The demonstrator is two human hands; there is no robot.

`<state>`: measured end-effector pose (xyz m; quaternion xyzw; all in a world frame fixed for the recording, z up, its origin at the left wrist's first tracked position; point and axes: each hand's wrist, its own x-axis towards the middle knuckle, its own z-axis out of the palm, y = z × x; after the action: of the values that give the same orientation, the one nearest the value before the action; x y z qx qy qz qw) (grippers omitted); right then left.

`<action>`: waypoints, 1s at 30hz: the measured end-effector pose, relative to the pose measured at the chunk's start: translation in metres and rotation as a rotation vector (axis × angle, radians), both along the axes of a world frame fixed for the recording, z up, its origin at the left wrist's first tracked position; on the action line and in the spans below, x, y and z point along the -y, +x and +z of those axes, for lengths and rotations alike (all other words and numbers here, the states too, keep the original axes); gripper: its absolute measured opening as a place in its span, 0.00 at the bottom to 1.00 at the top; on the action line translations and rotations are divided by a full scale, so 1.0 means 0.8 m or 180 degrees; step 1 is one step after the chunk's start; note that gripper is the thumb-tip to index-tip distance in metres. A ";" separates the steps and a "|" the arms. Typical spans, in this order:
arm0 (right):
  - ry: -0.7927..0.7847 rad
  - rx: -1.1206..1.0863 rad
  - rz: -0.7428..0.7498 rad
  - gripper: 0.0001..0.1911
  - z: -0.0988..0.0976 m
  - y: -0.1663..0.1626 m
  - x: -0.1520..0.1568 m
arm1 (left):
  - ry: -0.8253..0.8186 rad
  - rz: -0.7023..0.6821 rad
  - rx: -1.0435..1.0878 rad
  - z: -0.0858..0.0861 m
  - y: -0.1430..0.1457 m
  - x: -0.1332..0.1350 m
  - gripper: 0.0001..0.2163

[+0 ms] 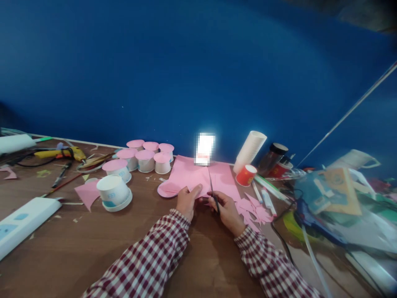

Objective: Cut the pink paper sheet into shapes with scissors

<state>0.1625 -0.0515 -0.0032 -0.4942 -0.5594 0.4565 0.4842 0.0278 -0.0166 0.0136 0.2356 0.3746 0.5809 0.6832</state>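
Note:
My left hand [187, 202] pinches a piece of pink paper [198, 179], thumb on top. In my right hand [228, 211] is a pair of scissors [212, 186], its blades pointing away from me along the right edge of that piece. Beneath and behind lies a larger pink sheet [223, 176]. A rounded pink cutout [166, 189] rests left of my left hand. Pink paper scraps [254, 210] are piled just right of my right hand. Several paper cups topped with pink discs [145, 155] stand to the left, and a bare white cup [114, 192] sits nearer me.
A white power strip [26, 223] and a yellow glue gun [62, 153] lie at left. On the right are a leaning stack of white cups [249, 151], a red paper cup [246, 175], a dark jar [273, 159], markers [268, 202] and a blue glue gun [318, 223]. A blue wall [186, 74] rises behind.

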 end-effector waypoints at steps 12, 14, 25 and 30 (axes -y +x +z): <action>-0.0005 -0.0043 -0.0011 0.18 -0.001 0.000 -0.001 | -0.0040 0.0010 0.0026 -0.002 0.001 0.000 0.14; 0.0006 0.0007 -0.0031 0.18 0.000 0.000 0.000 | -0.0027 -0.0009 0.0046 -0.002 0.001 0.000 0.14; -0.0170 -0.0180 -0.0387 0.19 0.009 -0.003 -0.001 | -0.0103 0.0066 -0.0011 0.000 -0.001 0.000 0.14; 0.0015 -0.0614 -0.0600 0.19 0.006 -0.001 -0.005 | -0.0168 0.0131 0.0002 0.002 0.000 0.001 0.15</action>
<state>0.1620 -0.0474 0.0019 -0.4972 -0.4625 0.4530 0.5776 0.0278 -0.0173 0.0148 0.2096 0.3944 0.5848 0.6772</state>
